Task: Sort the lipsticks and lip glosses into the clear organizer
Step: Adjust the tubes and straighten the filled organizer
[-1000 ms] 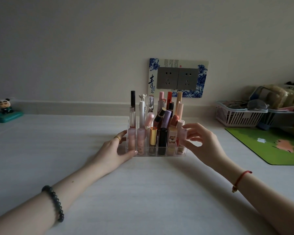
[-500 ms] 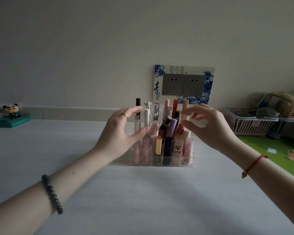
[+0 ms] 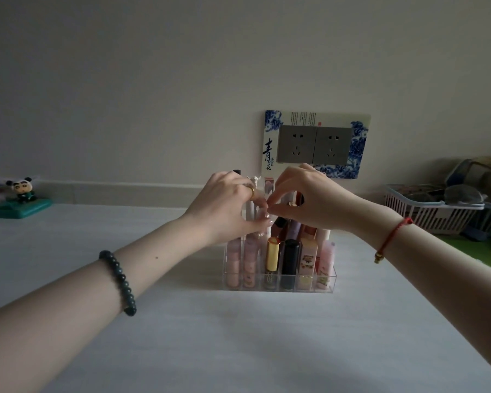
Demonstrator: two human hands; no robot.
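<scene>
Clear organizer [image 3: 279,287]: L hand [image 3: 227,205] + R hand [image 3: 315,199] fingers [image 3: 278,214] pinch pale pink tube [image 3: 259,215].

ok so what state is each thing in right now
clear acrylic organizer: upright on the white table, front slots all filled
gold-capped lipstick tube: upright, capped, front row
black lipstick tube: upright, capped, front row
left hand: fingers curled over the middle rows, hold unclear
right hand: fingertips meeting the left's, hold unclear
grey double wall socket: nothing plugged in
</scene>
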